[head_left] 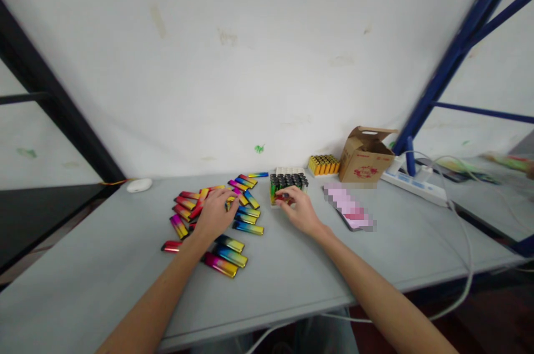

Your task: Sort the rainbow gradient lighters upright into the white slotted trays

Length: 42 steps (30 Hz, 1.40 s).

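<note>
"Head view: what was held?"
"Right hand (300, 210) pinched a red piece (285, 198) before the black-topped cluster (288, 181); left hand (217, 210), over glossy sticks (248, 228), I couldn't tell. Light grip seemed best."

A big white wall (258, 81) stood at twelve o'clock. It had pale brown smudges, one of them (227, 37) near eleven o'clock, and a little green mark (259, 148) right in the middle of the clock. A smooth grey table (275, 287) spread out at six o'clock, its back edge by the wall. Between nine and ten o'clock, a black post (58, 92) leaned over, and a dark flat top (41, 220) sat lower, near half past eight. A slanted blue post (450, 48) showed at two o'clock. Another grey table (509, 206) was just past three. The floor (496, 309) looked dark reddish at four o'clock. Soft light fell on the wall.
</note>
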{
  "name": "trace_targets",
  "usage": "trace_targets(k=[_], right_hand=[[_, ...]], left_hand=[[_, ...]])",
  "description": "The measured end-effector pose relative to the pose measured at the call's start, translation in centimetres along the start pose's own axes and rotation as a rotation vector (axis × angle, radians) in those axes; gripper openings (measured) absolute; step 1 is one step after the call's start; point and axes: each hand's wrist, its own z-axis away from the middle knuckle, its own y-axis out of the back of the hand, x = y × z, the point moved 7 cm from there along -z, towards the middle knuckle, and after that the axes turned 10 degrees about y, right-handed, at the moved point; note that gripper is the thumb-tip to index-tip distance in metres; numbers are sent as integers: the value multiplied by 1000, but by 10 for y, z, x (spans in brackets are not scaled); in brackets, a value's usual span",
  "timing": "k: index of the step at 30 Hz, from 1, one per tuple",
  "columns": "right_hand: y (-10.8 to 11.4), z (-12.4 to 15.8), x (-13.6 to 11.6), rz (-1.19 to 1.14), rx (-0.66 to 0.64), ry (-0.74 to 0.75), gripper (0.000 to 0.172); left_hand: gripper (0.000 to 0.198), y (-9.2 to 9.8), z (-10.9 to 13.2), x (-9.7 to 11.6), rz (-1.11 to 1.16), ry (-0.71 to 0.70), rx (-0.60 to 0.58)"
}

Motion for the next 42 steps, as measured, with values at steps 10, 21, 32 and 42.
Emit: trace_targets(k=[10,21,32,42], right_hand=[[6,1,4,-52,135,-70,29],[4,4,6,111,78,-65,20],[4,4,-10,306,77,140,20],[11,5,-29,744,172,371,27]], left_hand=[[25,0,-1,1,2,-18,17],[30,2,0,6,8,-39,13],[26,-4,3,9,-12,-60,-7],[23,-7,6,12,-44,-91,1]])
